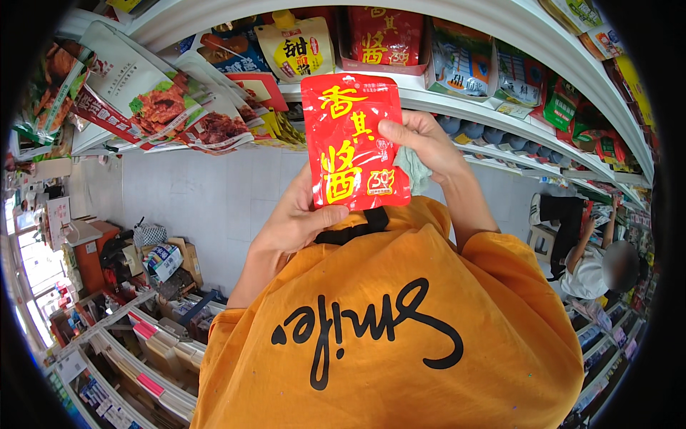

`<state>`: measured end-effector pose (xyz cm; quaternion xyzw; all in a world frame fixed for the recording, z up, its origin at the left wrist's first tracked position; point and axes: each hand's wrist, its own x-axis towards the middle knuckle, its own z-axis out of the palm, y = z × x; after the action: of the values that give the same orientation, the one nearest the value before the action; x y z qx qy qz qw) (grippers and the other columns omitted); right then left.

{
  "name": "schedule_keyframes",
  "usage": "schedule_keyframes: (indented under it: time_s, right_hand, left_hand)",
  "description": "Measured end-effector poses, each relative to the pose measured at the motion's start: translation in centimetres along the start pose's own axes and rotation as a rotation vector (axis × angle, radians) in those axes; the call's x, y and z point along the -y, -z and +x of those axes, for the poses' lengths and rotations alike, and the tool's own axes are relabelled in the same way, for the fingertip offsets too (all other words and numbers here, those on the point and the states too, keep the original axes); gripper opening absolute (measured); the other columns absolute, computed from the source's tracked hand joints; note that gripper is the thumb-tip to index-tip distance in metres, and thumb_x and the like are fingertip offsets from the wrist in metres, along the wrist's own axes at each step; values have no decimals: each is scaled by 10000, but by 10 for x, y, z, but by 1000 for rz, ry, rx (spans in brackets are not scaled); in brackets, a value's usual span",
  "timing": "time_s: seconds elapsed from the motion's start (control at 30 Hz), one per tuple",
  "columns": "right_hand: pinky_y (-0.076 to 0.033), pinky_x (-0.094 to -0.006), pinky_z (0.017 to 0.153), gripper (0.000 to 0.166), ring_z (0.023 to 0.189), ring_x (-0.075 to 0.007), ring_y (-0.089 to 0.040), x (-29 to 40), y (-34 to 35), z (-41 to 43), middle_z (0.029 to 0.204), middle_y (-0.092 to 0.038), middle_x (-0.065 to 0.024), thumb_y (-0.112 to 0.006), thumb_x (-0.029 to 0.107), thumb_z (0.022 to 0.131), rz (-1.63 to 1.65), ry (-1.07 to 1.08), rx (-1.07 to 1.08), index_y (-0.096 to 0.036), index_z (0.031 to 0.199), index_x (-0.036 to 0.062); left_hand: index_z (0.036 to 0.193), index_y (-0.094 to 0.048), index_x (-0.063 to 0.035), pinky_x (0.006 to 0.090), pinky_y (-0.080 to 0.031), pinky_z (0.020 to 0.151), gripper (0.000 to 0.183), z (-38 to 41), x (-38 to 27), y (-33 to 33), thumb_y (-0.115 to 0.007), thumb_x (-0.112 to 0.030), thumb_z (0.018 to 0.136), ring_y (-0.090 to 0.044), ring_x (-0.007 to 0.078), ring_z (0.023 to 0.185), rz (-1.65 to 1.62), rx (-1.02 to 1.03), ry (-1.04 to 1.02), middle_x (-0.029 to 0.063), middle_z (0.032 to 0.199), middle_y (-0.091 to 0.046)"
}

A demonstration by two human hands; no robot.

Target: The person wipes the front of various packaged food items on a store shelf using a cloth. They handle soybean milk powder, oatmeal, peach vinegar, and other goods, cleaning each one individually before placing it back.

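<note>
A red sauce packet with yellow writing is held up in front of my chest, its printed face towards me. My left hand grips its lower left edge, thumb on the front. On the right side, my right hand pinches the packet's edge with its thumb on the front. A pale green cloth hangs from beneath that same hand. Fingers behind the packet are hidden. Just beyond it, a box of similar red packets stands on the white shelf.
Hanging food pouches jut out at left. A yellow spouted pouch and boxed blue-white packets share the shelf. At right, a person sits by a stool. Bags and cartons stand on the floor at left.
</note>
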<state>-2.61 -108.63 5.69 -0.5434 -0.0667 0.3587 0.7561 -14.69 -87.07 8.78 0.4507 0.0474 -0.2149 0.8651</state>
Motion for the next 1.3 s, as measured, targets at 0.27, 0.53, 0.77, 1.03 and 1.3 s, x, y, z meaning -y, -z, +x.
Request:
schedule_keyframes:
  time_s: [0.27,0.53,0.77,1.03,1.3]
  right_hand:
    - [-528,-269,815,267,881,-72,-642,6,-4,-21,986,-730,-40,-801,135,851,-237,-38,160,-725,1074,9]
    - [-526,-277,827,189,905,-76,-636,8,-11,-36,981,-731,-33,-733,123,907,-200,-86,165,-728,1052,1]
    - [-486,-251,819,191,867,-56,-605,16,-4,-30,926,-718,-1,-696,200,945,-295,-41,135,-746,978,19]
    - [-458,-248,845,309,886,-52,-590,16,-10,-16,950,-714,6,-645,295,988,-170,18,15,-749,1021,6]
    - [-483,-256,832,286,887,-57,-610,17,-13,-13,975,-727,-14,-666,258,972,-214,12,91,-747,1068,1]
  left_hand:
    - [1484,-306,-31,378,-482,1050,715,0,4,0,-608,158,864,-538,217,1282,-40,-53,-100,117,1384,-526]
    - [1482,-307,-31,369,-469,1060,730,-6,11,2,-628,146,851,-533,215,1289,-83,-40,-60,121,1397,-521]
    - [1501,-289,-38,357,-476,1055,771,-16,16,4,-645,145,842,-533,213,1290,-129,-50,-57,113,1405,-517]
    - [1503,-287,-47,377,-484,1063,784,-22,14,4,-662,141,841,-534,220,1290,-152,-60,-34,112,1408,-514]
    - [1501,-290,-49,386,-479,1073,783,-24,13,9,-674,130,842,-531,223,1294,-149,-56,-26,113,1412,-511]
